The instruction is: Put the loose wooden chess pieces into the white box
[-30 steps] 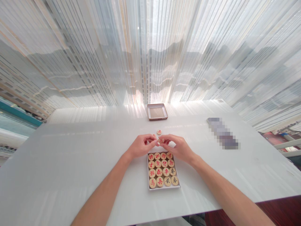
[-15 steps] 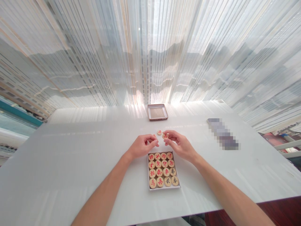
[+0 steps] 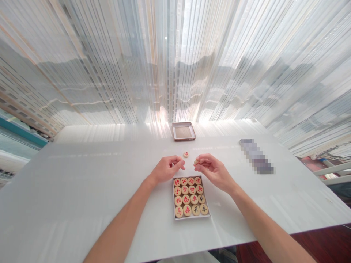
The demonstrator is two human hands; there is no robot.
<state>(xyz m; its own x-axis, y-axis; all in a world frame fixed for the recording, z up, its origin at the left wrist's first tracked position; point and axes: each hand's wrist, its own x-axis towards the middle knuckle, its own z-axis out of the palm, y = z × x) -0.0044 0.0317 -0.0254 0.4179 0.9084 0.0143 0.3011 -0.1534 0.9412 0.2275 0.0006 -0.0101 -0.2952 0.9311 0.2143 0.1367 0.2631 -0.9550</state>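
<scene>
A shallow white box (image 3: 175, 219) stands in front of me, filled with rows of round wooden xiangqi pieces (image 3: 194, 199), mostly red-marked, several black. My right hand (image 3: 212, 168) is just beyond its far right corner, thumb and fingers pinching one xiangqi piece (image 3: 196, 162) on edge. Past the far left corner, my left hand (image 3: 168, 168) is closed with curled fingers; a sliver of a red-marked piece shows at its fingertips, mostly hidden. A single red-marked piece (image 3: 185, 154) lies face up on the table between the hands, slightly farther off.
The brown-rimmed box lid (image 3: 184, 138) lies upturned near the far edge of the white table (image 3: 95, 190). At the right is a pixelated oblong object (image 3: 257, 157). Sheer striped curtains (image 3: 153, 65) hang behind the table.
My right hand has drawn right and slightly toward me, its piece turning from face up to on edge. My left hand stays nearly in place, its piece now more hidden.
</scene>
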